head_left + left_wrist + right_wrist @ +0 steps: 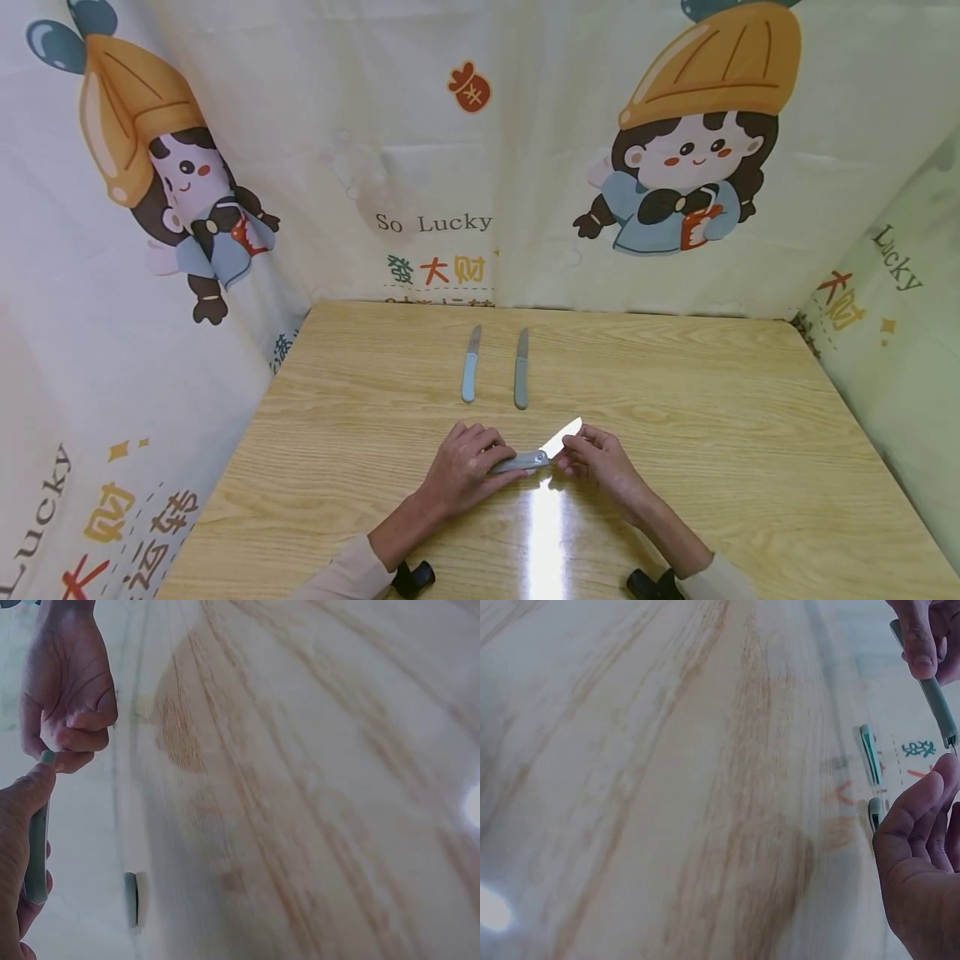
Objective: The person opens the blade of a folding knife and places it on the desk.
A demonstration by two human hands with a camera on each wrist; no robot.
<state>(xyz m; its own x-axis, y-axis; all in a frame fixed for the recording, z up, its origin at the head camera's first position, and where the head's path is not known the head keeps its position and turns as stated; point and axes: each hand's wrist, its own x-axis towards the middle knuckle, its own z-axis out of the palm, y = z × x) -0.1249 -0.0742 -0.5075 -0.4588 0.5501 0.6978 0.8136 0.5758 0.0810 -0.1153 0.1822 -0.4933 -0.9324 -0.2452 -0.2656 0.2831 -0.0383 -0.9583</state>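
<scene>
A folding knife with a grey-blue handle is held above the front middle of the table, its bright blade swung out at an angle from the handle. My left hand grips the handle between thumb and fingers. From the other side, my right hand pinches the blade near its outer part. In the right wrist view the handle slants down toward the right fingertips, and most of the blade is hidden. The left wrist view shows the right hand's curled fingers at the handle's far end.
Two more knives with blades out lie behind the hands, one light blue and one grey. Their blades point toward the back. The wooden table meets a printed cloth behind and at both sides. Light glares on the tabletop in front.
</scene>
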